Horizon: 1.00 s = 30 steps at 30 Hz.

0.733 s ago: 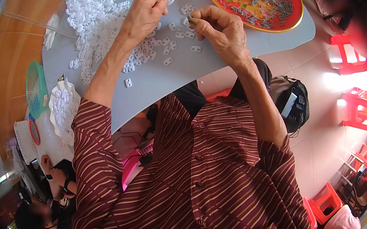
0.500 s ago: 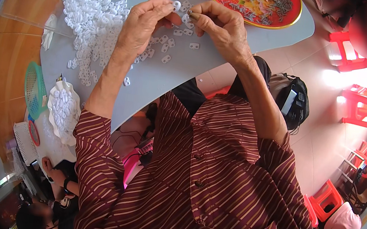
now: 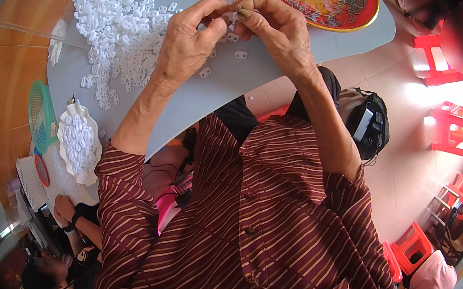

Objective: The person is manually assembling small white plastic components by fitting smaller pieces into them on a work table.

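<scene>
White two-holed plastic clips [image 3: 112,24] are heaped across the table [image 3: 189,106]. Between left hand [image 3: 185,46] and right hand [image 3: 285,38], both grips narrow, a small white clip [image 3: 233,17], partly hidden, is pinched; it could be dropped if either pinch slackened.

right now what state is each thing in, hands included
right hand: pinching a small white plastic piece
left hand: curled close to the right, hold unclear
white two-hole plastic pieces: heaped, some scattered
round red tray with yellow rim: strewn with grey pins
white scalloped dish: loaded with white pieces
</scene>
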Motion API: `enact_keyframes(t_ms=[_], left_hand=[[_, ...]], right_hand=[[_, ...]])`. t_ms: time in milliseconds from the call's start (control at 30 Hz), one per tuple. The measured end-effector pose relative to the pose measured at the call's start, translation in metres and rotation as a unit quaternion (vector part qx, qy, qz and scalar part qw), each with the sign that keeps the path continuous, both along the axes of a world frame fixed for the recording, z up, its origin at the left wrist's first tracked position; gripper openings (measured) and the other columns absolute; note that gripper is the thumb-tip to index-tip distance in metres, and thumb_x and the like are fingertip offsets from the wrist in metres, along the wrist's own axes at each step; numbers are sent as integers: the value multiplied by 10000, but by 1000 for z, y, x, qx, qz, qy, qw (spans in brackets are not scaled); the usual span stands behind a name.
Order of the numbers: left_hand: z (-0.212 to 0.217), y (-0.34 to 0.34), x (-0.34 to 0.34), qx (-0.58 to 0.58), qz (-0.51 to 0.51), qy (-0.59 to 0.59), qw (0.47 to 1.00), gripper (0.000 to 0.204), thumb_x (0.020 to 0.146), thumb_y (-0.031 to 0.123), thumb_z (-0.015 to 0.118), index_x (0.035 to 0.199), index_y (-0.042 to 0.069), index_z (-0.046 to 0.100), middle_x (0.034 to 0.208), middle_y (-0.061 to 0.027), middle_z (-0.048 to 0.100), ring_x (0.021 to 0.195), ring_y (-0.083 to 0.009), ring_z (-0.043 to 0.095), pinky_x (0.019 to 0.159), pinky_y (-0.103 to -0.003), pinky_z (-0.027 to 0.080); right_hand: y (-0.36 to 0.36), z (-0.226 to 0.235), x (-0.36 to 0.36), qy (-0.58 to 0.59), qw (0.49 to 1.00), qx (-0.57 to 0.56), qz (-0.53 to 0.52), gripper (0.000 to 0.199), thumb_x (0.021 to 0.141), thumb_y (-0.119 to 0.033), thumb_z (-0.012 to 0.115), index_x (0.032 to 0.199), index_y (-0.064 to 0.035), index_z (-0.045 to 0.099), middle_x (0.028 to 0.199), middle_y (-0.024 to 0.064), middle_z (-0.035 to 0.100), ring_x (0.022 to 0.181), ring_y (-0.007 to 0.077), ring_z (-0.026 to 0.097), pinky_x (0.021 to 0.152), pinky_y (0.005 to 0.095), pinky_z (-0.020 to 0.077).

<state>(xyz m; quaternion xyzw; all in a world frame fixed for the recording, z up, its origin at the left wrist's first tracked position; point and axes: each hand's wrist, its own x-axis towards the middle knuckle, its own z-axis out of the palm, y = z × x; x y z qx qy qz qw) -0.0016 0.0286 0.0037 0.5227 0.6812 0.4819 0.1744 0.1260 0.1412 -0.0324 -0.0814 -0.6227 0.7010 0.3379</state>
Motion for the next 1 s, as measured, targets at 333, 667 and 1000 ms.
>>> enact_keyframes(t_ms=[333,667,1000], left_hand=[[-16,5,-10,96,-9,-208,973,187,907,105,584,1050,-12,610,900,-13,619,830,-78,564,776,-206,449],[-10,13,-15,96,-19,-263,960,175,884,142,622,1001,13,644,841,2,616,753,-89,553,715,-215,459],[-6,17,-18,68,-38,-226,971,180,890,146,612,994,4,647,840,1,621,752,-89,555,706,-218,465]], right_hand=[[-4,5,2,-38,999,19,-9,145,886,-107,621,974,9,627,789,37,650,702,80,614,669,218,518],[-6,6,1,-17,999,-7,-50,156,871,-96,636,986,8,622,795,27,639,682,70,603,649,211,520],[-6,7,1,-9,999,-8,-34,146,858,-85,644,963,11,611,762,15,618,659,62,574,628,207,508]])
